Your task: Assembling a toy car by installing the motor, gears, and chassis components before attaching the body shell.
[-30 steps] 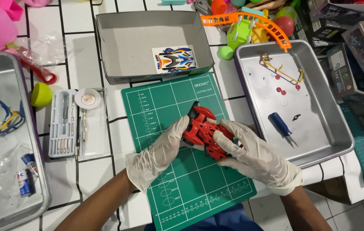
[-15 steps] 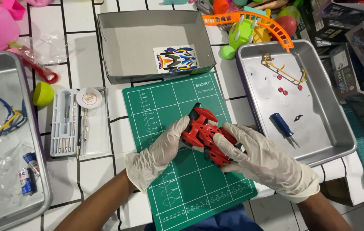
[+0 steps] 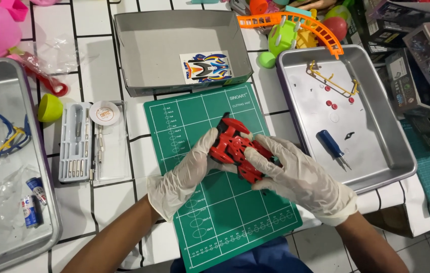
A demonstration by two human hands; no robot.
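A white-tiled tabletop [image 3: 98, 60] with dark grout fills the frame, with a green cutting mat [image 3: 215, 212] at centre. Over the mat, the gloved left hand [image 3: 187, 174] and right hand [image 3: 301, 177] have their fingers clamped on a red toy car body [image 3: 235, 146]. Above the mat sits a grey box [image 3: 149, 45] holding a sticker sheet [image 3: 206, 66]. At right a metal tray [image 3: 376, 131] holds a blue screwdriver [image 3: 330, 144]. At left lies a tool case [image 3: 76, 141], beside another tray [image 3: 48, 222].
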